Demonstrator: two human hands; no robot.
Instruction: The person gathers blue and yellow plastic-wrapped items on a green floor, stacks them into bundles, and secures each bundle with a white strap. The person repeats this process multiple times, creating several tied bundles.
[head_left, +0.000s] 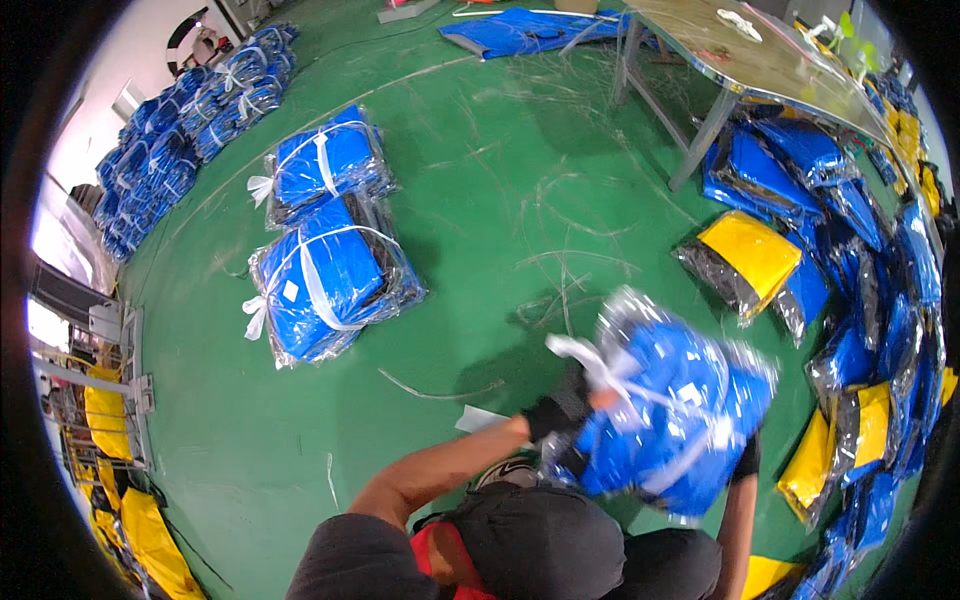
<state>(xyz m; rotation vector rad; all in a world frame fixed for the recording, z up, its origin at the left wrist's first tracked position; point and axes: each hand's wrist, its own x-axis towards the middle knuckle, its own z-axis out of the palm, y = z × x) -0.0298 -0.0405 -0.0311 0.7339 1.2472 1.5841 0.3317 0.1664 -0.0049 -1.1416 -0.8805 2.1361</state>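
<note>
A bundle of blue folded sheets (665,390) in clear plastic, tied with white strap, is tilted up off the floor in front of me and blurred by motion. My left hand (562,408), in a dark fingerless glove, is closed on the strap at its left side. Against its right edge is my right hand (748,458), also dark-gloved; its fingers are hidden behind the plastic. To the left, a tied blue bundle (345,265) lies on the green floor, touching another tied blue bundle (335,160) beyond it.
Loose plastic-wrapped blue packs (770,170) and yellow packs (750,250) heap along the right side, by a metal-legged table (690,40). Tied blue bundles (150,150) are stacked far left. Strap scraps (440,390) and a blue sheet (530,32) lie on the floor.
</note>
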